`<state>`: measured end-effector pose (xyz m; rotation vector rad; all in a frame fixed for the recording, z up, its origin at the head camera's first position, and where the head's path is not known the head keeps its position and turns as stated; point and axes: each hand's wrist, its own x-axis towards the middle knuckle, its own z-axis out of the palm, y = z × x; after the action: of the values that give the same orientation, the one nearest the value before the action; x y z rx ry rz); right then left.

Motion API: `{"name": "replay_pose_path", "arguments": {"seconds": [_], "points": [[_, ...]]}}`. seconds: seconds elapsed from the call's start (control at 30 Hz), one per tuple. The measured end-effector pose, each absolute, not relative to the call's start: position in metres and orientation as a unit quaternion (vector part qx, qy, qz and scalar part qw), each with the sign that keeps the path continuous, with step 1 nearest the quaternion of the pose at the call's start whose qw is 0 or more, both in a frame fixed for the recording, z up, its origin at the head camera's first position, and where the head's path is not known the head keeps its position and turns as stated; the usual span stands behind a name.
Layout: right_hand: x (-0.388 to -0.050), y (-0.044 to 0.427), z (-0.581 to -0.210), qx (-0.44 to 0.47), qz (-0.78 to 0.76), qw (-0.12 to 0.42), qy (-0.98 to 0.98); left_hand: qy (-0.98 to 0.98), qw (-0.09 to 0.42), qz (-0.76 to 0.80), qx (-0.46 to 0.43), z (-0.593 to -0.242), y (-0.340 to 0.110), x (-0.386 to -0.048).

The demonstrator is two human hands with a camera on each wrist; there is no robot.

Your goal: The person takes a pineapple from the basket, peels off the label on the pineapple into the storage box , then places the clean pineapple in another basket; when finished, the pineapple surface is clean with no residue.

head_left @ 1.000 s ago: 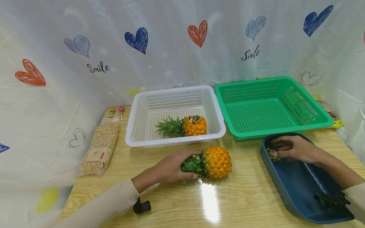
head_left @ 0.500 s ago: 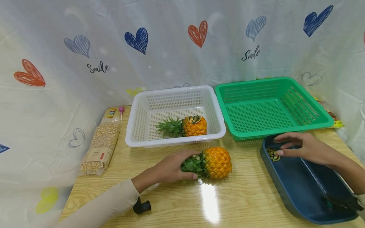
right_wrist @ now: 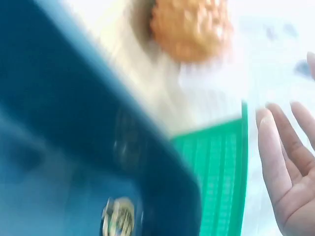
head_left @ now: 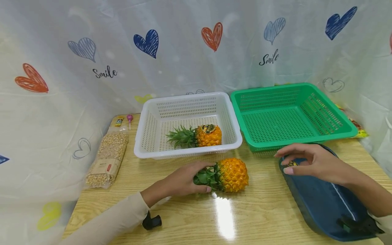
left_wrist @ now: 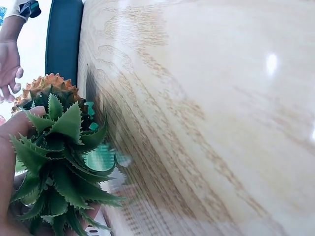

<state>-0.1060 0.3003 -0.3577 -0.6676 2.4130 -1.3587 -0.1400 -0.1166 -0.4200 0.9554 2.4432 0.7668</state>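
My left hand (head_left: 182, 178) grips a small pineapple (head_left: 235, 175) by its green crown, and the fruit lies on its side on the table. In the left wrist view the spiky leaves (left_wrist: 64, 162) sit between thumb and fingers. My right hand (head_left: 320, 164) hovers over the far left corner of a dark blue tray (head_left: 324, 200), its fingers relaxed around nothing. A round black-and-gold label (right_wrist: 118, 219) lies inside that corner, partly hidden by the hand in the head view. Another pineapple (head_left: 209, 136), bearing a similar label, rests in the white basket (head_left: 188, 154).
A green basket (head_left: 303, 139) stands right of the white one, behind the tray. At the left lie a bag of corn kernels (head_left: 107, 158), a lollipop (head_left: 130, 117) and a small yellow packet (head_left: 119, 121). Colourful packaging (head_left: 362, 132) shows behind the green basket.
My right hand has lifted away from the label, leaving it in the tray, and moved leftward towards the tray's rim. My left hand and its pineapple have stayed put.
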Motion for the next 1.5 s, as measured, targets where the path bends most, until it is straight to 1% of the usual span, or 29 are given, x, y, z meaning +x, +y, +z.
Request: {"name": "replay_pose_path", "arguments": {"seconds": [0.23,0.47,0.77,1.03,1.23,1.5], "points": [[-0.108,0.253,-0.359,-0.26,-0.48,0.14,0.826,0.875,0.199,0.278,0.344,-0.422,-0.118,-0.142],[-0.111,0.222,-0.37,-0.246,-0.447,0.137,0.849,0.873,0.197,0.279,0.348,-0.423,-0.118,-0.143],[-0.112,0.204,-0.379,-0.223,-0.432,0.131,0.864,0.872,0.202,0.281,0.346,-0.421,-0.117,-0.144],[-0.114,0.191,-0.388,-0.208,-0.431,0.14,0.867,0.873,0.214,0.276,0.34,-0.42,-0.117,-0.144],[-0.117,0.181,-0.395,-0.213,-0.427,0.146,0.867,0.874,0.21,0.275,0.342,-0.421,-0.118,-0.145],[-0.122,0.167,-0.402,-0.213,-0.43,0.171,0.861,0.871,0.199,0.277,0.352,-0.423,-0.118,-0.146]]}}
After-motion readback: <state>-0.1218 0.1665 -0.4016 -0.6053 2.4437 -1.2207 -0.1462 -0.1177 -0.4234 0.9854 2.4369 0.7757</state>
